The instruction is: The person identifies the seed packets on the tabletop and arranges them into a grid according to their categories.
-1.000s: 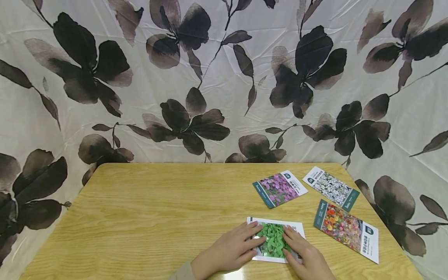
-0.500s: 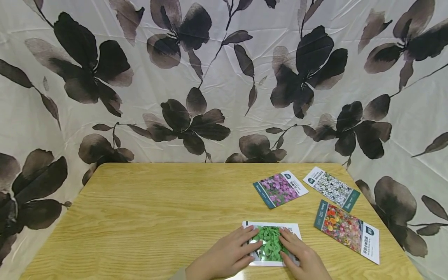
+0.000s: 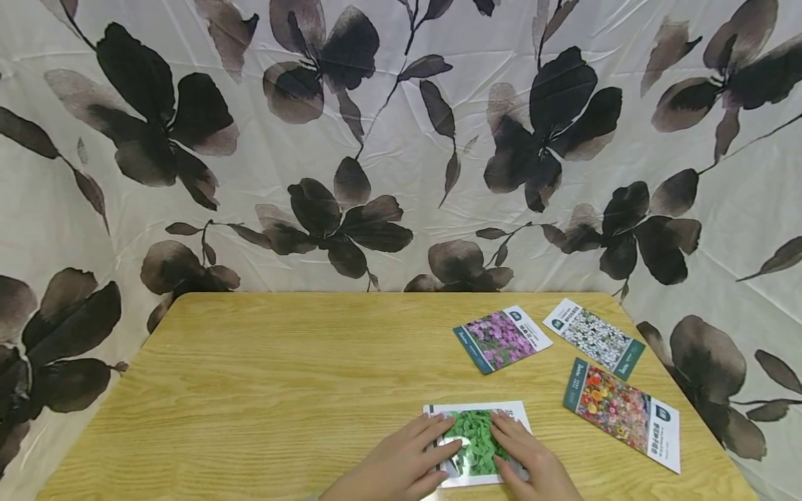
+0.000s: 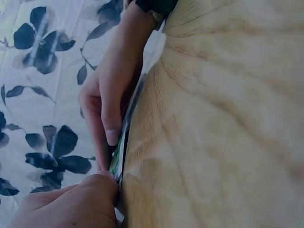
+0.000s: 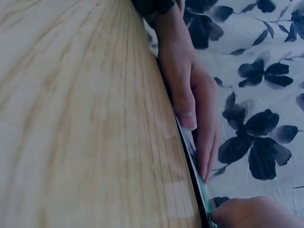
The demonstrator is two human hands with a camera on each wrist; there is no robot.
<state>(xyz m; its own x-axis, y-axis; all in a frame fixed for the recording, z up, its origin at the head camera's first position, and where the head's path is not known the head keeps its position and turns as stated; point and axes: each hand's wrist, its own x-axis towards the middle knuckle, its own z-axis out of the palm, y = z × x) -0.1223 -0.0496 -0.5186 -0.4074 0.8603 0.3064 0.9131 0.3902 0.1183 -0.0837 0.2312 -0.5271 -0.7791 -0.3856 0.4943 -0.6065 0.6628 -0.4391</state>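
A packet with a green leaf picture point(image 3: 474, 438) and white borders, which looks like a seed packet, lies flat near the front of the table. My left hand point(image 3: 401, 459) rests on its left part, fingers stretched across the picture. On its right part rests my right hand point(image 3: 535, 463), fingers likewise extended. Both palms cover some of the packet's lower corners. From the left wrist view, the packet is a thin strip at table level, with my right hand point(image 4: 111, 90) beyond it. The right wrist view shows my left hand point(image 5: 187, 80) touching the packet from the far side.
To the right lie a packet with pink-purple flowers point(image 3: 501, 339), one with white flowers point(image 3: 593, 337) and one with mixed orange and red flowers point(image 3: 620, 414). The wooden table point(image 3: 250, 390) ends at a flower-printed cloth point(image 3: 438, 139) behind.
Both hands and the leaf packet under them have slid together to the left and toward the table's front. The other packets stay where they were.
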